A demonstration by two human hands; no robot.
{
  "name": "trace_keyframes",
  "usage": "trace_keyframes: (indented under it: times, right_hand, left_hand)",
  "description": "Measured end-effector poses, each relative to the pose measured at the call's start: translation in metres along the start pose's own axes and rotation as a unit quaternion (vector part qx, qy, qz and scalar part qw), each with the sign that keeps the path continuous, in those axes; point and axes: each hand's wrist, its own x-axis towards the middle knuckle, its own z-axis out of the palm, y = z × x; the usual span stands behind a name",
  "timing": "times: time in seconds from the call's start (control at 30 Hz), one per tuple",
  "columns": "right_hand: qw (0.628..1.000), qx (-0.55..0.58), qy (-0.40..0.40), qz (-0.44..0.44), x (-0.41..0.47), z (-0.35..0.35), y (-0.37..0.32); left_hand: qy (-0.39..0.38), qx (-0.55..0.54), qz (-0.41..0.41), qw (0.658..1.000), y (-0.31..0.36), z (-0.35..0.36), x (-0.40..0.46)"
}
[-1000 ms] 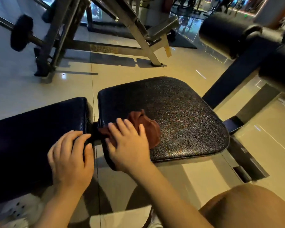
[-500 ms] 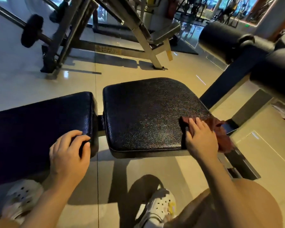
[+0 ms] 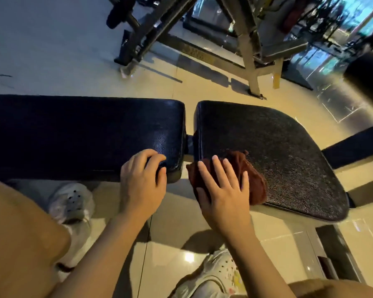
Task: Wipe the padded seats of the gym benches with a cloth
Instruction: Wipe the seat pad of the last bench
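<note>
From the head view, looking down, the right hand (image 3: pixel 223 190) lies flat with fingers straight and spread on a dark reddish-brown cloth (image 3: pixel 250 177), pressing it onto the near left corner of the black textured seat pad (image 3: pixel 278 147). Part of the cloth hangs over the pad's near edge, beside the gap between the two pads. The left hand (image 3: pixel 143 179) rests on the near right corner of the long dark backrest pad (image 3: pixel 73 134), its fingers curled over the pad's edge and the thumb against the side, holding the padding itself. The two pads sit end to end, a narrow gap with a dark bracket between them. Below them the pale glossy tiled floor (image 3: pixel 170 233) shows two white perforated shoes (image 3: pixel 71 203), one under each forearm, and bare knees at the lower left and lower right corners. Beyond the bench stands a grey metal machine frame (image 3: pixel 246 50) with angled legs, and a black roller pad (image 3: pixel 366 78) shows at the right edge
</note>
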Motion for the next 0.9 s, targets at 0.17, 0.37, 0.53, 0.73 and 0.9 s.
trace_keyframes:
  times: [0.17, 0.37, 0.53, 0.73, 0.9]
  right_hand:
    - [0.996, -0.065, 0.058, 0.003, 0.012, 0.015, -0.011]
    - [0.998, -0.035, 0.044, 0.016, 0.059, 0.012, -0.027]
    - [0.996, 0.055, -0.035, 0.054, 0.148, 0.004, -0.013]
    - [0.989, 0.065, -0.057, 0.120, 0.249, 0.015, -0.002]
    - [0.990, 0.052, -0.062, 0.117, 0.239, 0.016, -0.003]
  left_hand:
    - [-0.004, -0.003, -0.027, 1.000, -0.007, 0.008, 0.003]
    - [-0.006, 0.022, -0.035, 0.999, -0.008, 0.017, 0.004]
    - [-0.008, 0.034, -0.016, 0.999, -0.014, 0.022, 0.002]
    - [-0.028, 0.055, -0.008, 0.998, -0.013, 0.021, 0.004]
    - [-0.050, 0.059, -0.012, 0.997, -0.012, 0.018, 0.005]
